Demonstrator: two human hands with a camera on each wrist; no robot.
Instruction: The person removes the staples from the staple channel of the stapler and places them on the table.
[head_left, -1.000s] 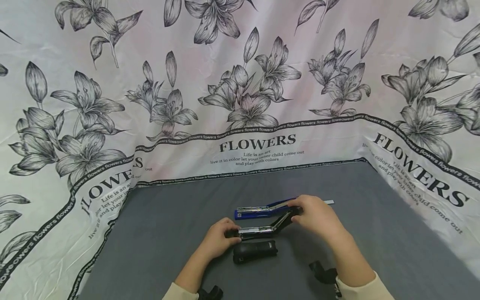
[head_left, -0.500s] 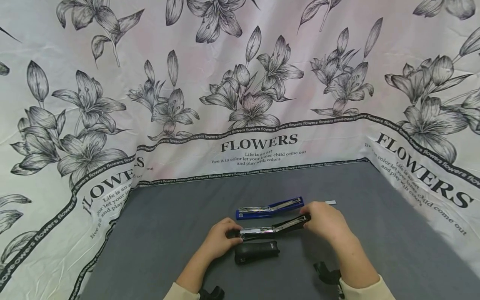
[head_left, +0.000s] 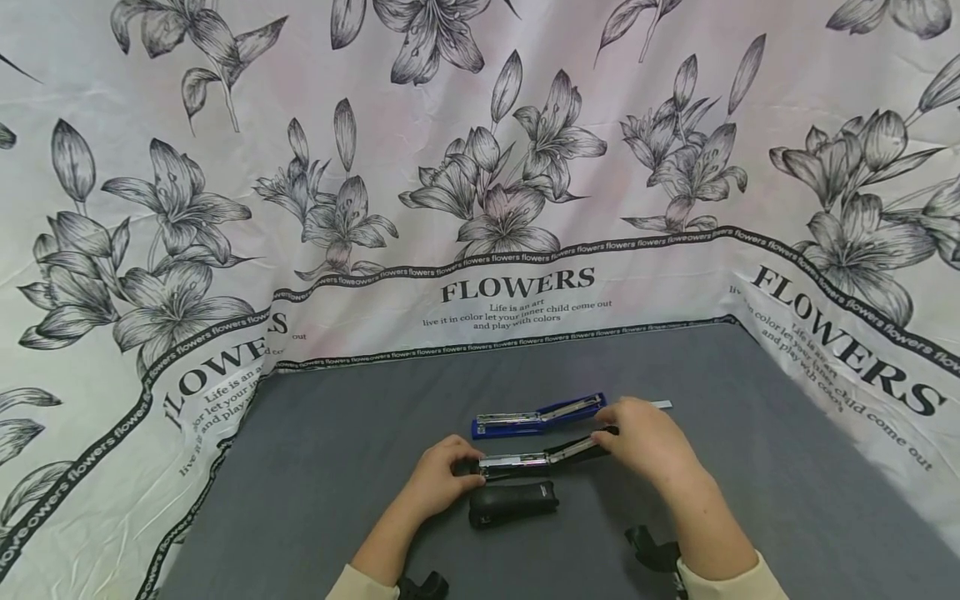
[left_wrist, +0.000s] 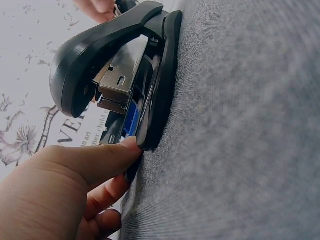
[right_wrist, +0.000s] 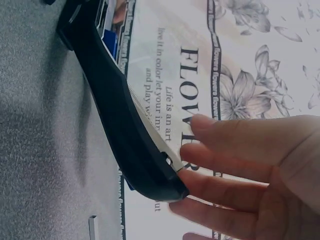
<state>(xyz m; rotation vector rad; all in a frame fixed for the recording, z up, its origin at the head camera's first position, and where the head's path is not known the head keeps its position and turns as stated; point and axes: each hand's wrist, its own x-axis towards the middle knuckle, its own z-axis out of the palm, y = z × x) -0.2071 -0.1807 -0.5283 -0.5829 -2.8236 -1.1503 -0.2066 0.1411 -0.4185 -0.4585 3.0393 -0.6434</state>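
Observation:
A black stapler (head_left: 513, 462) lies unfolded on the grey cloth, its metal magazine showing and its top cover swung to the right. My left hand (head_left: 441, 473) pinches the left end of its base. My right hand (head_left: 648, 437) is at the cover's far end; in the right wrist view the fingertips touch the black cover (right_wrist: 122, 110) while the thumb stands apart from it. Behind it is a blue stapler (head_left: 510, 425), also unfolded. A second black stapler (head_left: 513, 503), folded, lies in front, and in the left wrist view its head (left_wrist: 72, 65) rises above my left thumb.
A small strip of staples (head_left: 662, 405) lies right of the blue stapler, beyond my right hand. Grey cloth (head_left: 337, 450) covers the table. A flower-printed curtain (head_left: 517, 208) encloses the back and sides. A dark camera mount is on each wrist.
My right hand has lowered the black stapler's cover outward from a steeper angle, and its grip has loosened, the fingers shifting slightly left along it. The left hand has kept its hold.

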